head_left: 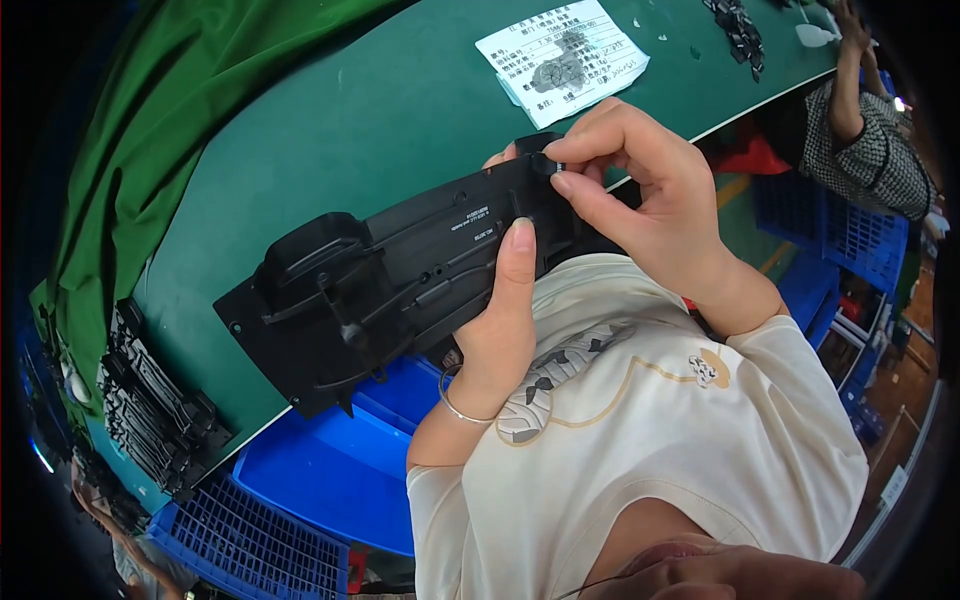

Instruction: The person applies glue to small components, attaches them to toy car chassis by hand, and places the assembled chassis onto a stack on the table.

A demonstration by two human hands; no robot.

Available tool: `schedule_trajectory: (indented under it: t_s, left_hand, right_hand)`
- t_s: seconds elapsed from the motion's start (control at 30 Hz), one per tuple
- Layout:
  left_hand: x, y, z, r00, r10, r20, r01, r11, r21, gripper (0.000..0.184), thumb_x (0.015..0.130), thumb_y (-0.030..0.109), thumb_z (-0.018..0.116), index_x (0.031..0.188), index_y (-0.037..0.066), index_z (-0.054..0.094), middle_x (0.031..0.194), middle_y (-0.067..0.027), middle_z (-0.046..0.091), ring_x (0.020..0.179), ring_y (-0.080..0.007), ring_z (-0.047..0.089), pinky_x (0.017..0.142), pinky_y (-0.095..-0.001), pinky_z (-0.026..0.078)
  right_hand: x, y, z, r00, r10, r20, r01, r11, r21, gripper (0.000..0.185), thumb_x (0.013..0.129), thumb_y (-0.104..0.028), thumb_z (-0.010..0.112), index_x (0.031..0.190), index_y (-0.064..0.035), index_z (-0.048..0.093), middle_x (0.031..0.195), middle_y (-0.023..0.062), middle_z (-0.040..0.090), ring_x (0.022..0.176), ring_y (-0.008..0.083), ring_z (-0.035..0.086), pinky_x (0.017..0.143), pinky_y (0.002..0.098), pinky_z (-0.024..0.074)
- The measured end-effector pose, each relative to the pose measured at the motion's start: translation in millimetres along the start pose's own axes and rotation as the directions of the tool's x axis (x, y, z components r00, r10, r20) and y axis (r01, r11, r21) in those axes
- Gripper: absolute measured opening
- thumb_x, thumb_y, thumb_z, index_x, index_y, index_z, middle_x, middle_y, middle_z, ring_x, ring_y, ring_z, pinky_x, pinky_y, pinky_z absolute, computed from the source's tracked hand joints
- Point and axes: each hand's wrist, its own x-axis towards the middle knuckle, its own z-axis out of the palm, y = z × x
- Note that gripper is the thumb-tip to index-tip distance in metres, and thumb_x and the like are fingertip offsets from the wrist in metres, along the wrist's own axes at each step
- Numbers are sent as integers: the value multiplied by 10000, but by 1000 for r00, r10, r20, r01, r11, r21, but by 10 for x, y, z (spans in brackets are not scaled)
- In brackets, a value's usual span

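Observation:
A long black plastic chassis-like part (400,270) with moulded wheel arches and small white lettering is held up in front of my body, tilted across the view. My left hand (505,310) grips its near edge, thumb pressed flat on the lettered face; most of its other fingers are hidden behind the part. At the part's right end, my right hand (640,180) pinches a small black piece (545,165) between thumb and forefinger, touching the chassis there. The fingers cover much of this small piece, so its exact kind does not show.
The green table (400,100) carries a printed label sheet (562,60), a stack of black parts (155,410) at left and black pieces (738,35) at top right. A green cloth (150,130) drapes over it. A blue bin (320,470) stands below. Another person (865,140) is at right.

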Motion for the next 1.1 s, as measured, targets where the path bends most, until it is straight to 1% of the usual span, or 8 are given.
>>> schedule_trajectory:
  t_s: [0.3, 0.6, 0.7, 0.83, 0.9, 0.97, 1.03, 1.1]
  left_hand:
    - [3, 10, -8, 1000, -22, 12, 22, 1000, 8, 427, 823, 134, 523, 1188, -30, 373, 1157, -149, 462, 1069, -212, 447, 941, -344, 338]
    - [-1, 6, -15, 999, -35, 3, 35, 999, 26, 432, 825, 135, 520, 1196, -29, 367, 1170, -140, 450, 1078, -206, 437, 941, -342, 336]
    - [-14, -102, -75, 999, 28, -26, -27, 999, 31, 437, 827, 141, 519, 1198, -30, 366, 1173, -140, 449, 1077, -207, 437, 940, -343, 336]
    - [-7, -35, 14, 999, 23, -47, -18, 996, 93, 437, 833, 165, 511, 1195, -35, 371, 1165, -143, 462, 1071, -207, 445, 935, -342, 338]
    - [-4, 33, 33, 999, 27, 42, -31, 996, 80, 432, 836, 175, 503, 1190, -40, 380, 1155, -143, 475, 1067, -207, 451, 934, -343, 337]
    - [2, -53, -23, 994, 11, 111, -12, 1000, 7, 422, 848, 131, 458, 1218, -48, 361, 1180, -143, 455, 1080, -196, 441, 933, -321, 334]
    - [4, -62, -23, 993, 35, 114, -41, 998, 49, 404, 846, 126, 454, 1204, -48, 382, 1176, -138, 462, 1079, -195, 442, 932, -319, 331]
    - [-9, 1, 23, 993, 102, 53, -110, 972, 208, 379, 830, 160, 492, 1149, -39, 444, 1141, -129, 496, 1064, -206, 455, 931, -335, 329]
  right_hand:
    - [60, 1, 2, 993, -117, -19, 114, 986, -119, 156, 677, 49, 598, 810, -8, 538, 718, 46, 530, 583, 123, 535, 520, 218, 427]
    - [108, -30, -25, 992, -123, 41, 127, 981, -146, 145, 678, 42, 597, 792, -9, 524, 712, 51, 528, 583, 128, 531, 520, 228, 428]
    - [125, -34, -23, 991, -124, 58, 132, 976, -174, 144, 681, 25, 607, 792, -13, 522, 700, 43, 518, 571, 120, 517, 513, 220, 417]
    - [69, -56, -20, 999, 27, 19, -27, 1000, -9, 125, 699, 2, 612, 775, -18, 514, 690, 31, 500, 565, 104, 493, 503, 206, 393]
    - [12, -21, 31, 996, 67, -52, -62, 995, 82, 115, 713, -15, 611, 766, -21, 509, 692, 26, 490, 572, 96, 484, 503, 202, 384]
    - [6, 31, 47, 998, 20, -55, -19, 999, 34, 101, 728, -34, 602, 757, -21, 507, 699, 24, 484, 586, 90, 481, 508, 204, 383]
    - [7, 38, 50, 999, 22, -50, -22, 1000, 5, 93, 740, -50, 591, 747, -20, 503, 702, 20, 477, 594, 85, 475, 510, 206, 378]
    - [6, 15, 54, 997, 73, -37, -73, 997, -2, 91, 750, -64, 577, 737, -20, 499, 702, 14, 467, 597, 79, 465, 511, 205, 371]
